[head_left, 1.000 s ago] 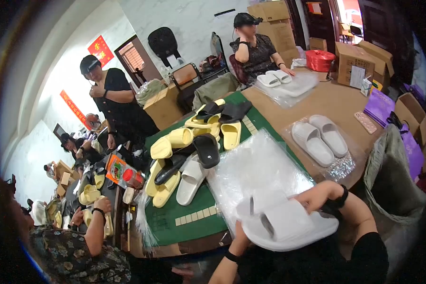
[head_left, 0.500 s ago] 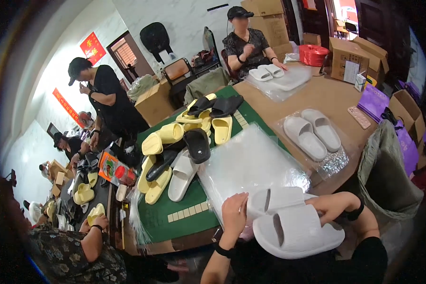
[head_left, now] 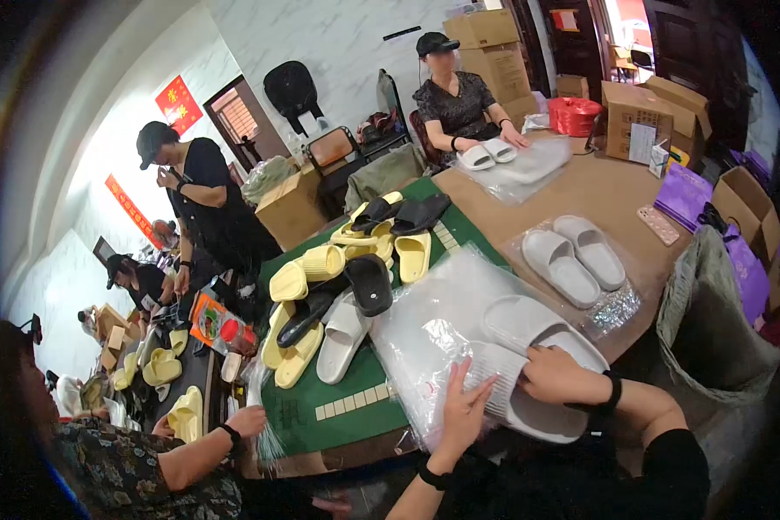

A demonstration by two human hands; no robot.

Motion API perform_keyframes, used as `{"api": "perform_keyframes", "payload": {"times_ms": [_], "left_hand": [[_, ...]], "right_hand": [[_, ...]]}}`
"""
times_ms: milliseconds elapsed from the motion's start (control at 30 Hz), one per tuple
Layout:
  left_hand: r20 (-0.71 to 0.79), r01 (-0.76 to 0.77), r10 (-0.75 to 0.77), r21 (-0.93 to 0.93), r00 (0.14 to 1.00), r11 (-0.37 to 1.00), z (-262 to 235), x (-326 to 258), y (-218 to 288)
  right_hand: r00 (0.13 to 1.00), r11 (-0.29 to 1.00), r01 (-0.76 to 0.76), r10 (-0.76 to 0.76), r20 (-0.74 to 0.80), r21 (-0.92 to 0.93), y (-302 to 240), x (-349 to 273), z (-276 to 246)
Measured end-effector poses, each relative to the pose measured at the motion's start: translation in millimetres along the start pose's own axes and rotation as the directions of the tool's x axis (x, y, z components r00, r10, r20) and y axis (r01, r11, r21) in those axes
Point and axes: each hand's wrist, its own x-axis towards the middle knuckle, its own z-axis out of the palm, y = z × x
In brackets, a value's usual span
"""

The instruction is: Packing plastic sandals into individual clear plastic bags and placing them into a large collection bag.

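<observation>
A pair of light grey slide sandals (head_left: 550, 414) lies over a stack of clear plastic bags (head_left: 425, 321) at the table's near edge. My right hand (head_left: 565, 379) grips the pair, its fingers curled over the inner edges where the two slides meet. My left hand (head_left: 464, 409) is open, fingers stretched and apart, beside the ribbed strap of the nearer slide and over the edge of the bags. Whether its fingertips press on the strap or the plastic I cannot tell. Another grey pair (head_left: 572, 264) rests on a clear bag to the right.
Yellow, black and grey slides (head_left: 325, 286) are heaped on a green mat (head_left: 355, 433) to the left. An open sack (head_left: 715, 321) stands at the right edge. Across the table a person (head_left: 461, 104) handles white slides. Another person's hand (head_left: 250, 421) touches clear plastic at left.
The grey slides have gone from being held up over the near edge to lying forward on the bags. My right hand moved left with them; my left hand shifted right and its fingers spread.
</observation>
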Motion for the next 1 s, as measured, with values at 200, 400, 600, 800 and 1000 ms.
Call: {"api": "perform_keyframes", "payload": {"times_ms": [200, 400, 600, 800, 1000], "left_hand": [[0.09, -0.019, 0.018, 0.013, 0.996, 1.0, -6.8, -2.0, -3.4], [0.155, -0.044, 0.052, -0.058, 0.987, 0.997, -2.9, -6.8, 4.3], [-0.368, 0.225, -0.277, -0.179, 0.888, 0.958, 15.8, -24.7, -10.3], [0.183, 0.379, -0.473, -0.852, 0.862, 0.36, 25.7, -39.6, -36.5], [0.505, 0.643, -0.452, -0.731, 0.735, 0.227, 0.7, -34.1, -27.3]], "right_hand": [[0.999, 1.0, -0.028, 0.028, -0.032, -0.004, 4.5, 31.0, 23.6], [0.969, 0.999, -0.044, 0.04, -0.244, -0.009, 8.6, 56.2, 49.4], [0.957, 0.99, -0.125, 0.137, -0.258, 0.06, -5.7, 60.8, 42.0], [0.962, 0.985, -0.136, 0.158, -0.221, 0.11, -10.7, 70.9, 44.3], [0.932, 0.993, -0.078, 0.103, -0.348, 0.086, 5.1, 109.0, 46.7]]}}
